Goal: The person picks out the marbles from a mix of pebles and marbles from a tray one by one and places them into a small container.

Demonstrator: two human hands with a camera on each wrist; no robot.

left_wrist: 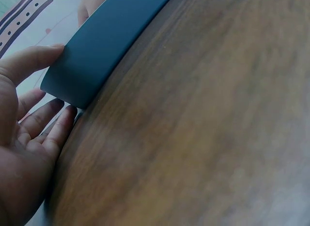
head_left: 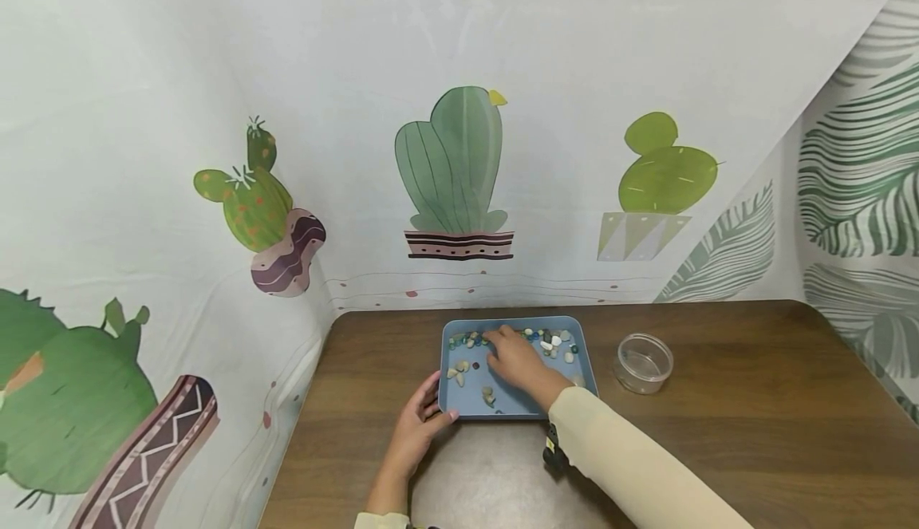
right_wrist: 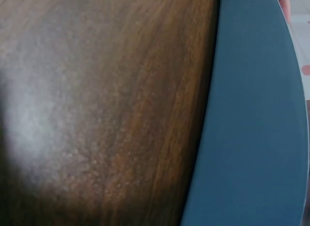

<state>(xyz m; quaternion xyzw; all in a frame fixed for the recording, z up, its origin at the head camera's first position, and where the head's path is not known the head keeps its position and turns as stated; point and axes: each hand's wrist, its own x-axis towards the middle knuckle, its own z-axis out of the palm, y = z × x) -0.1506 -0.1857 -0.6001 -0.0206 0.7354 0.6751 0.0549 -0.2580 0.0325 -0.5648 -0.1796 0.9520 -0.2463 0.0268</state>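
Head view looks down; close wrist views share the tray (right_wrist: 254,119).

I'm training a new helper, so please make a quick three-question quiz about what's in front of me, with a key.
1. Fill in the blank: the tray, which has small stones in it, is coloured ___.
2. True or false: the left hand is reaching into the middle of the tray.
3. In the head view, where on the table does the clear round container stand?
A) left of the tray
B) inside the tray
C) right of the tray

Key:
1. Blue.
2. False: the left hand holds the tray's near left corner; the right hand reaches in.
3. C.
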